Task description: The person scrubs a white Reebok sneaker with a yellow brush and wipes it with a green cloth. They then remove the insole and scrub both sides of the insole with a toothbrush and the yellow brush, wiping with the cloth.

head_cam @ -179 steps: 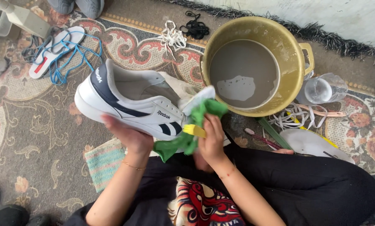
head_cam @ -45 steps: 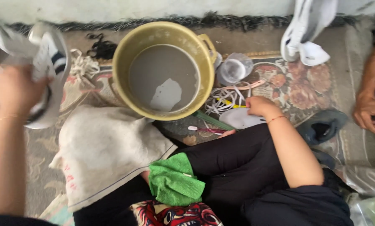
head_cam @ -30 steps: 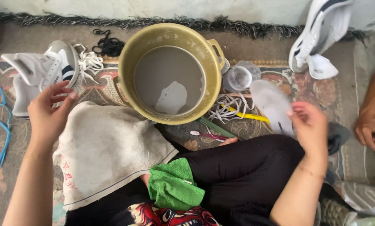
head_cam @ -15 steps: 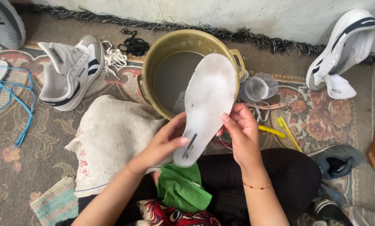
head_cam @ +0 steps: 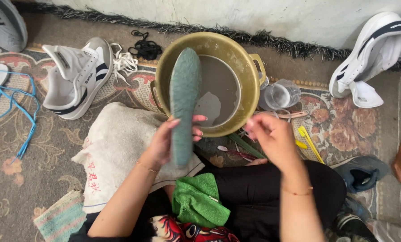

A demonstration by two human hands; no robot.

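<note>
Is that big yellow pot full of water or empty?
Partly full. The yellow pot holds murky grey-brown water whose surface sits well below the rim, with bare inner wall showing above it.

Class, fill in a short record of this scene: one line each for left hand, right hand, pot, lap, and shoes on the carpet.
left hand: left hand grips a grey-green insole, held upright in front of the pot
right hand: right hand empty, fingers curled, apart from the insole
pot: brass-coloured pot with murky water, on the carpet
lap: green cloth on the lap
shoes on the carpet: white sneaker at left, unlaced; second white sneaker leaning on the wall at right
</note>
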